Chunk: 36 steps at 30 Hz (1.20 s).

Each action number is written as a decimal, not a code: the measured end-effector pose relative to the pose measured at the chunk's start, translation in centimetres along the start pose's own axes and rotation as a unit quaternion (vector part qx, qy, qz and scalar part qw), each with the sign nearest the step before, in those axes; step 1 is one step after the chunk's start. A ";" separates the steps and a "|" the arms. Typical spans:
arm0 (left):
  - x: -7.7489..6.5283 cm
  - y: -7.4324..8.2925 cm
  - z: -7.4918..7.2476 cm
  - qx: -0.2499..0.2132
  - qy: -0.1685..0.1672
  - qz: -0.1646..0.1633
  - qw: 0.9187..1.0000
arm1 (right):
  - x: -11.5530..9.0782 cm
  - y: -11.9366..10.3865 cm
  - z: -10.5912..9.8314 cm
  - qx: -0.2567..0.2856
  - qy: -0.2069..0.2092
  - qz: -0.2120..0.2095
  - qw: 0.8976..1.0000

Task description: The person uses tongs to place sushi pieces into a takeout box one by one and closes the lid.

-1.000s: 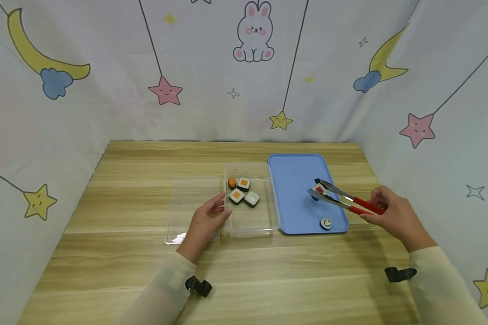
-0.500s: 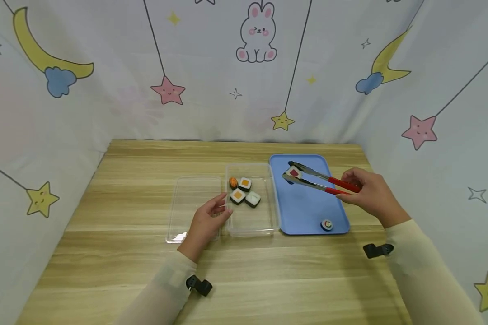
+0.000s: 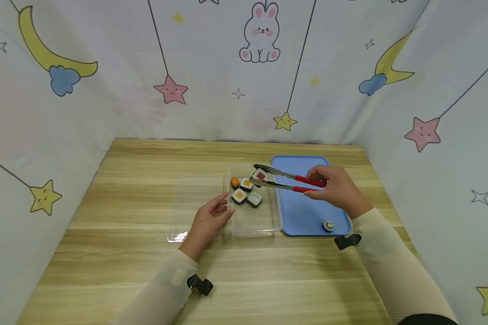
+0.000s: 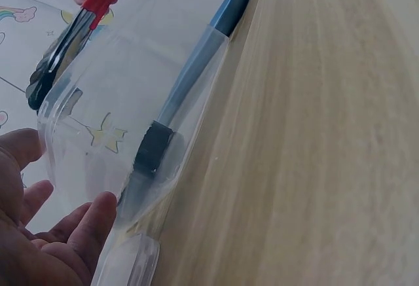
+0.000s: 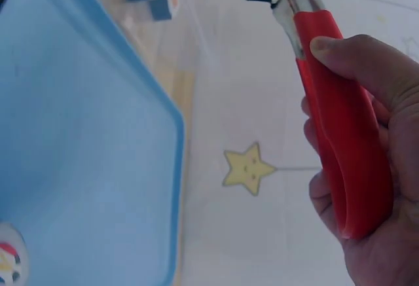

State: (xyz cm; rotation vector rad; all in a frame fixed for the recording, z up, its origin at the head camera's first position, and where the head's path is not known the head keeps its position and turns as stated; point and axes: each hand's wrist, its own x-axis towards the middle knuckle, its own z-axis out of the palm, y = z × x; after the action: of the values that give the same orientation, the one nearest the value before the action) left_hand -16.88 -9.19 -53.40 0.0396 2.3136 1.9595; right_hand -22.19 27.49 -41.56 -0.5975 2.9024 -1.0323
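Observation:
My right hand point(image 3: 336, 187) grips the red handles of a pair of metal tongs point(image 3: 282, 178). Between the tong tips is a sushi piece with a dark red centre point(image 3: 260, 175), held above the clear plastic box point(image 3: 255, 228). In that box sit several sushi pieces: an orange-topped one point(image 3: 234, 182), two with orange centres point(image 3: 239, 195) and a pale one point(image 3: 254, 199). Beside the box's left wall my left hand point(image 3: 206, 222) has its fingers relaxed, fingertips right at the wall. The left wrist view shows the fingers point(image 4: 91, 233) spread along the clear plastic.
A blue tray point(image 3: 305, 212) lies right of the box, with one round sushi roll point(image 3: 328, 226) near its front edge. A clear lid point(image 3: 197, 189) lies flat left of the box, partly behind the left hand. A patterned curtain point(image 3: 211, 113) surrounds the wooden table.
My right hand has moved left with the tongs, carrying the red-centred sushi piece from over the blue tray to over the clear box. My left hand has stayed put.

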 end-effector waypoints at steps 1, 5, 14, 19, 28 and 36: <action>0.0 0.0 0.0 -0.001 0.000 0.001 1.000 | 0.1 -0.1 0.3 -0.001 -0.005 -0.006 1.000; -0.1 -0.1 0.1 0.001 0.002 0.005 1.000 | 0.4 -0.5 1.5 -0.009 -0.029 -0.037 0.999; -0.1 -0.1 0.1 0.003 0.005 0.003 1.000 | 1.1 -1.7 3.0 -0.039 -0.103 -0.058 0.992; -0.1 -0.1 0.1 0.001 0.005 0.001 1.000 | 1.6 -2.5 3.4 -0.062 -0.136 -0.069 0.986; 0.0 -0.2 0.1 -0.002 0.005 0.002 1.000 | 2.3 -3.2 4.4 -0.091 -0.159 -0.099 0.978; -0.1 -0.2 0.1 -0.003 0.003 0.002 1.000 | 2.5 -3.5 4.5 -0.090 -0.170 -0.094 0.977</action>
State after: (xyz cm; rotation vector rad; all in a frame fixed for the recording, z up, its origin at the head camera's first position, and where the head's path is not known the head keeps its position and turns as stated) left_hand -16.80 -9.16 -53.61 0.0386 2.3140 1.9715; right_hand -22.66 21.34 -42.66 -0.9664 2.6880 -0.6049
